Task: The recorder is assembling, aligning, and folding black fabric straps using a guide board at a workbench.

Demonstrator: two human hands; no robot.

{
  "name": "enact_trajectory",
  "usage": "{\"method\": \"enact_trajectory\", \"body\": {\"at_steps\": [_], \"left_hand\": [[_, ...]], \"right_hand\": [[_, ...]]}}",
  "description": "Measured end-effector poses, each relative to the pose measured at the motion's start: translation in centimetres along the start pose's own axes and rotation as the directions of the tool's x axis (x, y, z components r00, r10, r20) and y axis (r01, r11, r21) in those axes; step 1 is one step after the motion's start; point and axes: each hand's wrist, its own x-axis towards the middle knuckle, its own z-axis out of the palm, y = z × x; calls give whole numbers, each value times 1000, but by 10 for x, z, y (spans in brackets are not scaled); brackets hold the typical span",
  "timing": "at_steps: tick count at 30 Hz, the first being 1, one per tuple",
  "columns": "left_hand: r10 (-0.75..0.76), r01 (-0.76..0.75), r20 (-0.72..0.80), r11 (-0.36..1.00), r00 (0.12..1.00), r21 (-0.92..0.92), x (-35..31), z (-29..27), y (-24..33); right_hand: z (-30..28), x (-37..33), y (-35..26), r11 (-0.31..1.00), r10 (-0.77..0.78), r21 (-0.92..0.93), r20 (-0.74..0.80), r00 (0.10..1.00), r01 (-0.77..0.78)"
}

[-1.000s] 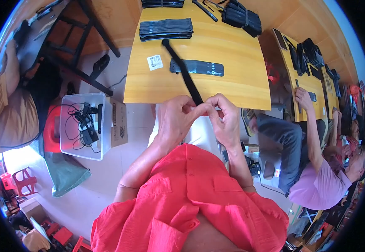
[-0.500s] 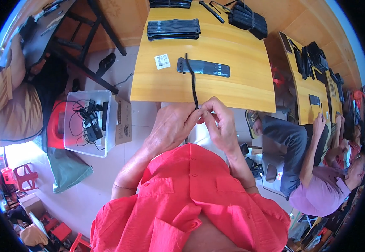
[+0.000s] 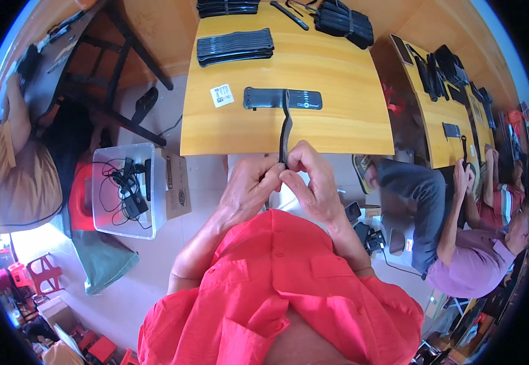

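Just off the table's near edge, my left hand (image 3: pixel 249 185) pinches the near end of a narrow black strap (image 3: pixel 287 131). My right hand (image 3: pixel 314 185) is closed at that same end, thumb and fingertips meeting beside the left ones. Away from me the strap stretches over the tabletop, and its far tip overlaps a flat dark panel (image 3: pixel 267 98) with small pale marks on one half. The fingertips cover the strap's near end. A square white label (image 3: pixel 222 95) lies left of the panel.
The wooden table (image 3: pixel 228 137) carries a stack of black strips (image 3: pixel 235 47), a tied black bundle (image 3: pixel 344 23) and a thin black bar (image 3: pixel 289 15). A clear bin (image 3: pixel 153 214) of cables stands left. People sit at both sides; one (image 3: pixel 471 258) works at another table (image 3: pixel 428 131).
The strap has turned to show more of its flat side, and its far tip crosses the panel further right. Both hands stay together at its near end. The whole view has shifted slightly.
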Motion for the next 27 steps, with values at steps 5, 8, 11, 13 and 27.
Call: {"method": "enact_trajectory", "body": {"at_steps": [5, 8, 11, 13, 27], "left_hand": [[-29, 32, 103, 999, 994, -33, -3, 0, 0], [-37, 53, 128, 990, 991, -128, -7, -1, 5], [-80, 112, 188, 980, 979, -167, -18, -29, 0], [-231, 298, 280, 927, 932, -228, -31, -63, -6], [-318, 214, -240, 901, 917, -377, -91, -145, -36]], "right_hand": [[4, -6, 7, 987, -101, -129, -24, 995, 97], [0, -11, 7, 999, 45, 31, -70, 997, -43], [-32, -18, 34, 909, 401, 211, -212, 891, -359], [-81, -18, 66, 899, 435, 224, -348, 830, -377], [-245, -77, 63, 730, 675, 28, -184, 714, -683]]}}
